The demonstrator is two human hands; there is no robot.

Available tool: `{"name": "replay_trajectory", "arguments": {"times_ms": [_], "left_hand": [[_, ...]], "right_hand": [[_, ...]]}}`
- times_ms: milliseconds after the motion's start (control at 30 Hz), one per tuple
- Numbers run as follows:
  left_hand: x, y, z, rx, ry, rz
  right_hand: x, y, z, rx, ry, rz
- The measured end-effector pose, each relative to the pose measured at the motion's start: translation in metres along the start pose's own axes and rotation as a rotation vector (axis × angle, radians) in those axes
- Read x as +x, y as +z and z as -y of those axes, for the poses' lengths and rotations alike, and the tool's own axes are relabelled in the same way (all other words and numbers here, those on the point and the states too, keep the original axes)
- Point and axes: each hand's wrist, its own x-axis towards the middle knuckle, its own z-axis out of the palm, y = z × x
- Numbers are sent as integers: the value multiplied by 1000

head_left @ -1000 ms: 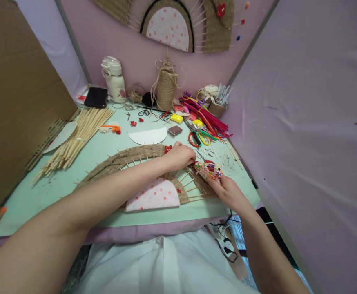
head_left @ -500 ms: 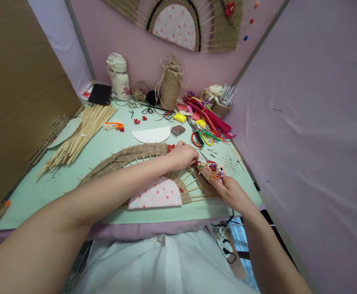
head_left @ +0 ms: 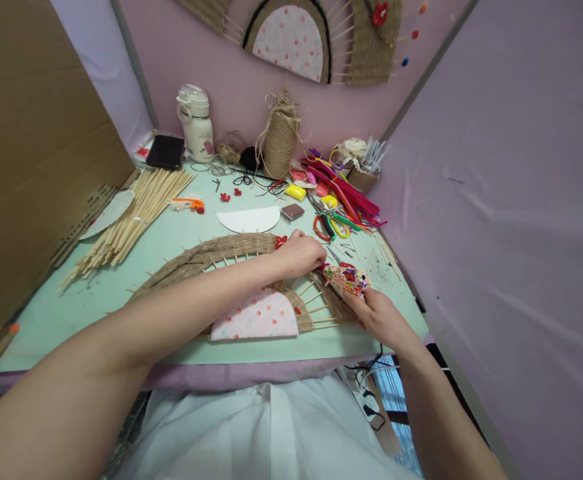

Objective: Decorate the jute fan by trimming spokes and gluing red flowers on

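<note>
A half-round fan of woven jute and wooden sticks [head_left: 206, 257], with a pink dotted fabric centre [head_left: 256, 317], lies on the mint-green table [head_left: 61, 303]. My left hand [head_left: 299, 255] rests on the jute band, fingers curled and pinching at its right end beside a small red flower [head_left: 280, 241]. My right hand [head_left: 379, 313] grips a flower-patterned tool or roll [head_left: 345, 279] whose tip touches the jute next to the left fingers.
A bundle of wooden sticks [head_left: 131, 217] lies at the left by a cardboard sheet [head_left: 26, 153]. At the back stand a white bottle [head_left: 196, 127], a jute spool [head_left: 280, 137], scissors [head_left: 329, 223], pipe cleaners [head_left: 344, 193] and a white half-disc [head_left: 249, 219]. A finished fan hangs on the wall [head_left: 291, 37].
Both hands stay at the same spot on the jute band. Only the head camera has shifted slightly, moving the scene a little right and up.
</note>
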Motion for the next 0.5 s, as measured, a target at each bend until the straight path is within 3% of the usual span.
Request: {"name": "replay_trajectory", "arguments": {"times_ms": [500], "left_hand": [[-1,-2,-2,16,7,-2]], "right_hand": [[-5,2,-1,46,40,-28]]}}
